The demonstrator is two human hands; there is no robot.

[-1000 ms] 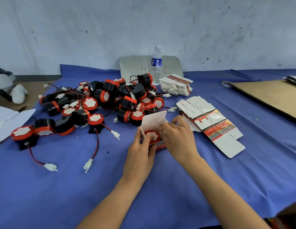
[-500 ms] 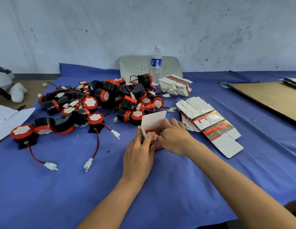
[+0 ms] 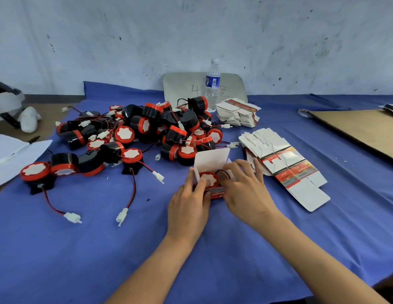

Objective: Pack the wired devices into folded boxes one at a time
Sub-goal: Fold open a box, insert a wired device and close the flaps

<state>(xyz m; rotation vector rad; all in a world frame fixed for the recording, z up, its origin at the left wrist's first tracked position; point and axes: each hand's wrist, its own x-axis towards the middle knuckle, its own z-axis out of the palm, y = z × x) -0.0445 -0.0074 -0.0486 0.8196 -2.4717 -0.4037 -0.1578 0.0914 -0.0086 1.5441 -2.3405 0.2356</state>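
- Heap of red-and-black wired devices [image 3: 147, 132] covers the left and middle of the blue cloth [image 3: 59, 249], leads and white plugs trailing out; these are yet to be packed.
- Left hand [image 3: 189, 207] grips the near-left side of the folded box [image 3: 211, 161], thumb up along its wall, fingers curled round the corner.
- Folded box stands open on the cloth between the hands, its white lid flap upright behind; one device [image 3: 208, 179] sits inside, its red rim and white face up.
- Black wire loop [image 3: 223, 173] rises out of the box mouth beside that device.
- Right hand [image 3: 246, 189] lies over the box's right side, fingers spread and lightly bent, thumb side at the loop; it appears to press, not grip.
- Flat box blanks [image 3: 279, 159] fan out just right of the right hand, with a second stack [image 3: 237, 113] behind them near the water bottle [image 3: 213, 84].
- Step in hand, as judged: stowing the lead of a device already seated in its box.
- Next move calls for pushing the loop below the rim, then folding the flap down and tucking it in without trapping the wire.
- Against half a second ago: the right hand's fingers, then bunched at the box mouth, are now spread; the wire loop, hidden then, now shows; the left hand keeps its grip in the same place.
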